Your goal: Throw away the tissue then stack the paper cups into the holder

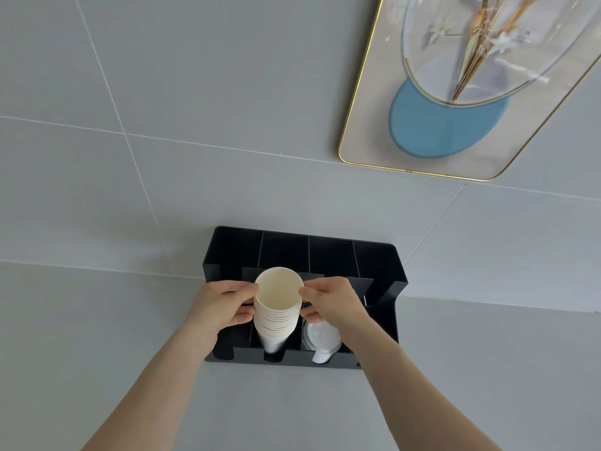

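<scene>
The left hand (221, 307) has its grip clamped on the left side of the stack of paper cups (278, 307), thumb and fingers pressing the rims. The stack stands mouth-up in the second compartment from the left of the black cup holder (380, 265), at the table's back edge against the wall. The right hand (331, 302) pinches the stack's right side. White lids (322, 336) sit in the next compartment rightward.

A nested stack of white paper cups (278, 307), mouths up, stands in the second compartment from the left of a black, divided holder (387, 265) against the wall, its top cup rising above the holder's front dividers
</scene>
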A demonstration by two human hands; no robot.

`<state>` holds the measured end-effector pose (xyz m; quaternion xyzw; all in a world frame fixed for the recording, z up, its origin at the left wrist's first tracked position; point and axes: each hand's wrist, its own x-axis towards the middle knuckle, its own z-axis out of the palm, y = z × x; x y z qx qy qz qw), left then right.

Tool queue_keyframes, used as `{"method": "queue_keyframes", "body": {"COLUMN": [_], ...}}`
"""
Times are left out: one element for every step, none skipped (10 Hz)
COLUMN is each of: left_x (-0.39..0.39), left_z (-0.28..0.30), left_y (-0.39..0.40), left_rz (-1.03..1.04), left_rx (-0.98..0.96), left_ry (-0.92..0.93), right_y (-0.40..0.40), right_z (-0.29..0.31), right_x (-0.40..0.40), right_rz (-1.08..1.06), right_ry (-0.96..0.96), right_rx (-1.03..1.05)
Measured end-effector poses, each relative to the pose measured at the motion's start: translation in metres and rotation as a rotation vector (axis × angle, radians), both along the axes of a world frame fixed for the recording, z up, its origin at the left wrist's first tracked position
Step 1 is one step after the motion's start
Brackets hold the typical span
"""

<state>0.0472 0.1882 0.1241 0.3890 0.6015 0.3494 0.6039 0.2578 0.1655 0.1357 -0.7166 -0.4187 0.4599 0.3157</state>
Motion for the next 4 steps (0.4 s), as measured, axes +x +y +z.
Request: {"method": "queue_keyframes", "body": {"left_x": [0.0,0.003,0.004,0.004], "left_z": [-0.001,0.003,0.001,0.004], "left_y": [-0.001,-0.001,-0.001,-0.009], "left_rz": [0.002,-0.009,-0.05,-0.109], "left_rx": [0.001,0.039,0.107,0.183], "left_ry": [0.004,0.066,0.22,0.404], "right_y": [-0.003,-0.007,-0.011,-0.02], "right_z": [0.0,0.002,0.003,-0.002], "right_x": [-0.001,-0.003,0.0,0.005], "right_rz": [-0.005,0.007,0.063,0.127], "right_ry": [-0.021,-0.083,-0.189,-0.349], "right_rx": [0.02,0.036,0.098,0.172]}}
